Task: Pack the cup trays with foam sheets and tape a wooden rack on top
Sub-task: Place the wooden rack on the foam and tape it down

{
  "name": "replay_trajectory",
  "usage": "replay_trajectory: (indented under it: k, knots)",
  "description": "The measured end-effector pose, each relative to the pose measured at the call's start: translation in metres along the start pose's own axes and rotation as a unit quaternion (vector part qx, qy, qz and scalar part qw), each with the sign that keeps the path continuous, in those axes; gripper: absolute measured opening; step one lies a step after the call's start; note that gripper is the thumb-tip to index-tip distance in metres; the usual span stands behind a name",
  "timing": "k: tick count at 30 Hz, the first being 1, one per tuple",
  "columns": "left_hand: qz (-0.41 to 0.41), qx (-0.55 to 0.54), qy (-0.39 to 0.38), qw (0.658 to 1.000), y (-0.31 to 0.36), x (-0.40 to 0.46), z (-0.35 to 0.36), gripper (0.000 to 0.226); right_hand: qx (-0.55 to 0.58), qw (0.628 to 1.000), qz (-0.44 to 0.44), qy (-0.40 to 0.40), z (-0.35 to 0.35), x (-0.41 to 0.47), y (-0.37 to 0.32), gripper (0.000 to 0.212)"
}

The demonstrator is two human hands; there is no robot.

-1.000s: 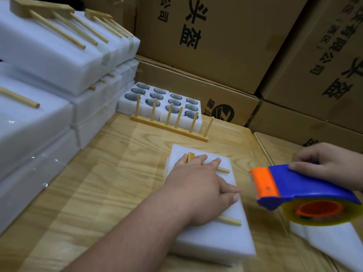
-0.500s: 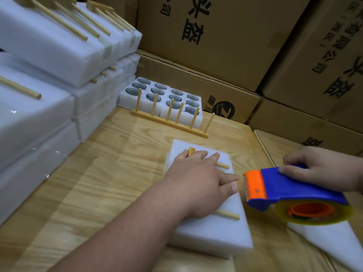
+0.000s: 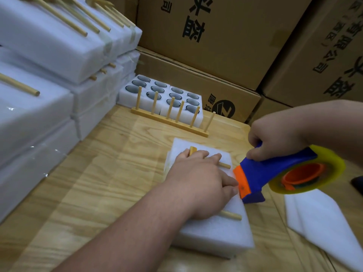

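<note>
We see the white foam-wrapped block (image 3: 212, 230) lying flat on the pale wooden tabletop (image 3: 94, 185), near its right side, with a light wooden peg rack (image 3: 230, 214) laid on its top face; only the rack's end and two peg tips show past the hand covering it. Our left hand (image 3: 198, 179) presses down on that rack with fingers spread flat and fairly straight, not curled round anything. Our right hand (image 3: 275, 140) clenches the handle of the blue and orange tape dispenser (image 3: 275, 173), which carries a yellowish roll of clear tape; its orange front edge sits just beside the left fingertips, at the block's right edge, though we cannot tell whether it touches the foam. Further back stands a second wooden rack (image 3: 170, 122) with upright pegs, right in front of a white foam tray of dark cups (image 3: 161, 93). To the left rise stacks of finished white foam packs (image 3: 49, 61) with racks taped on top. Loose white foam sheets (image 3: 324, 226) lie at the right, and brown cardboard cartons (image 3: 225, 48) with black print fill the background.
</note>
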State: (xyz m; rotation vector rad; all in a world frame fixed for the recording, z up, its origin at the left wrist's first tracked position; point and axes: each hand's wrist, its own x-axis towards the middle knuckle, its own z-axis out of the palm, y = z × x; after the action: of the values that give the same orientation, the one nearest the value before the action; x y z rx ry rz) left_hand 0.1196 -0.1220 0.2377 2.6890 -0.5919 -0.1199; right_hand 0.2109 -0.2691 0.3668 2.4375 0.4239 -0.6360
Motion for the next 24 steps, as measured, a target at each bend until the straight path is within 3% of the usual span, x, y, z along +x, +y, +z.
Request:
replay_trajectory:
  k: [4,8,12,14,19,24]
  knots:
    - [0.007,0.011,0.003,1.0,0.0,0.003,0.002,0.036,-0.006,0.999,-0.039,0.035,0.005,0.013,-0.013,0.03]
    - [0.007,0.028,0.002,1.0,0.0,0.002,0.002,0.038,0.022,0.999,-0.025,0.039,0.014,-0.002,-0.007,0.033]
    - [0.001,0.027,0.005,1.0,-0.003,0.003,0.001,0.04,-0.154,0.983,-0.059,0.08,0.046,0.001,-0.059,0.031]
    - [-0.008,0.016,0.004,1.0,-0.003,0.001,0.004,0.04,-0.189,0.975,-0.08,0.084,0.058,0.008,-0.07,0.028]
    - [-0.004,0.003,0.005,1.0,-0.003,0.002,0.001,0.038,0.027,0.992,0.1,0.069,0.045,-0.013,0.012,0.028]
    - [-0.004,0.002,0.011,1.0,-0.005,0.002,0.005,0.047,0.103,0.947,0.211,0.221,0.073,-0.018,0.046,0.034]
